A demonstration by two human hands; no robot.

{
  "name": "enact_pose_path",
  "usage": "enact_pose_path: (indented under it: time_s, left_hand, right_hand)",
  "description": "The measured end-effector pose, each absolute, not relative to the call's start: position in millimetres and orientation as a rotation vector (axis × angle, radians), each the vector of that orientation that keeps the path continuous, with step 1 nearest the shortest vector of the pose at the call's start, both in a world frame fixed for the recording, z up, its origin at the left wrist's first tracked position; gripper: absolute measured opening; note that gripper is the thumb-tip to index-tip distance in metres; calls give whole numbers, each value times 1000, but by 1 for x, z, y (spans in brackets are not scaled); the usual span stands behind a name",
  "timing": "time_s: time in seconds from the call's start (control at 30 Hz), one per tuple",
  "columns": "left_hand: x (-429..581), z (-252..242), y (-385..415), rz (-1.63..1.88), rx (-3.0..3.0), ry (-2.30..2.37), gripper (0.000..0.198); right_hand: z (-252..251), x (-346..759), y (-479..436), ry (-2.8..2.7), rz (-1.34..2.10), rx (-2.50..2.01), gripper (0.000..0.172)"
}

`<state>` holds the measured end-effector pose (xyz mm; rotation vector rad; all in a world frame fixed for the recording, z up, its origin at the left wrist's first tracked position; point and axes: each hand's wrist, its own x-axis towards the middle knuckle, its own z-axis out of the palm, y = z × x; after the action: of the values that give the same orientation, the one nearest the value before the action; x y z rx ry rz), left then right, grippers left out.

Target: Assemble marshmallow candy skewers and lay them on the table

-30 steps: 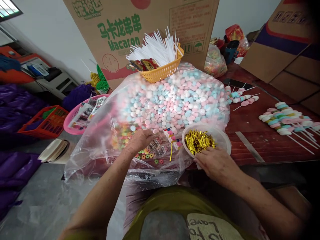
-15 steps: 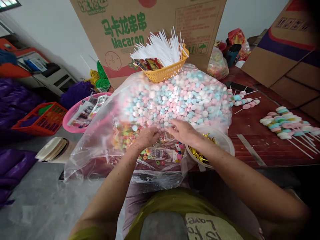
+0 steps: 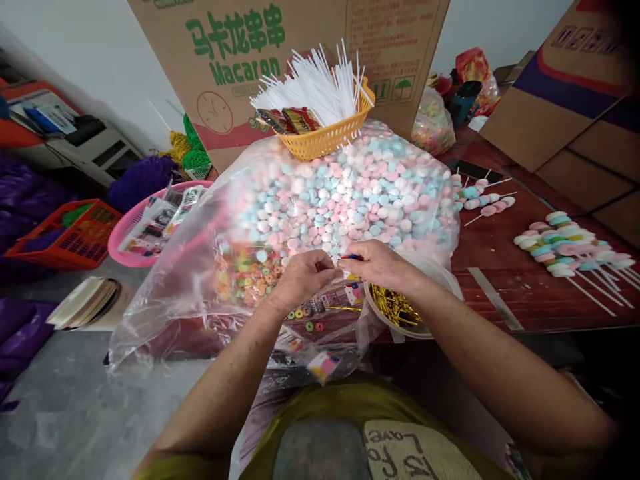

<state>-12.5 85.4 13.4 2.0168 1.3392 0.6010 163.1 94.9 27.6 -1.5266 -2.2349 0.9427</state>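
Observation:
My left hand (image 3: 309, 275) and my right hand (image 3: 374, 264) are close together above the table's front part, fingertips nearly touching, both closed in a pinch. A bit of a small printed plastic bag (image 3: 354, 257), blue and red, shows at my right fingertips; what my left fingers pinch is hidden. Below them lie another printed clear bag (image 3: 353, 293) and loose ring-shaped candies (image 3: 250, 273). Another colourful printed piece (image 3: 323, 365) is blurred at the table edge. Gold twist ties (image 3: 393, 305) fill a white tub (image 3: 453, 283) beside my right wrist.
Behind my hands lies a big clear bag of pastel marshmallows (image 3: 325, 200), topped by a yellow basket (image 3: 325, 142) of white sticks. A pink basket (image 3: 116, 243) with packets is left. Marshmallow skewers (image 3: 570, 247) lie right. A Macaron carton (image 3: 230, 113) stands behind.
My hands have come closer together, and coloured print now shows at my right fingertips. A printed piece has appeared at the table edge. The view has shifted slightly.

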Motion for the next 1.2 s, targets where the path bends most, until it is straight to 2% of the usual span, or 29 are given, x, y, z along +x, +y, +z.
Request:
enact_pose_path:
  time_s: [0.13, 0.23, 0.27, 0.33, 0.4, 0.5, 0.6, 0.77, 0.9, 0.97, 1.03, 1.07, 1.2]
  left_hand:
    - [-6, 5, 84, 717, 1810, 1144, 23]
    - [-7, 0, 87, 776, 1695, 1086, 24]
    - [-8, -3, 88, 804, 1646, 1069, 26]
    - [-12, -11, 93, 889, 1561, 1058, 30]
    - [-19, -23, 101, 1004, 1489, 1083, 34]
    - [-32, -40, 112, 1168, 1368, 1071, 38]
    - [-43, -49, 119, 1253, 1263, 995, 43]
    - [-59, -52, 116, 1281, 1138, 831, 54]
    - [-68, -44, 117, 1241, 1066, 589, 45]
    - [-71, -38, 117, 1287, 1004, 660, 41]
    - [-72, -34, 117, 1332, 954, 751, 40]
    - [-72, -33, 116, 1351, 939, 785, 40]
    - [-73, -33, 112, 1369, 928, 789, 43]
  right_hand:
    - [27, 187, 95, -2098, 1022, -1350, 28]
    - [35, 193, 83, -1953, 923, -1266, 47]
    - [38, 190, 75, -1952, 822, -1297, 45]
    - [43, 174, 53, -2081, 606, -1375, 31]
    - [42, 149, 29, -2389, 554, -1393, 27]
    - [27, 104, 6, -2807, 769, -1359, 28]
    - [5, 66, 3, -2882, 834, -1350, 40]
    - [-12, 47, -3, -3007, 924, -1166, 22]
    - [-23, 49, -11, -2893, 1474, -1237, 22]
    - [-36, 42, -14, -2774, 1724, -1357, 32]
    - [-54, 29, -19, -2713, 1823, -1382, 46]
    - [-62, 21, -23, -2705, 1867, -1338, 47]
    - [-71, -3, -33, -2692, 1970, -1195, 28]
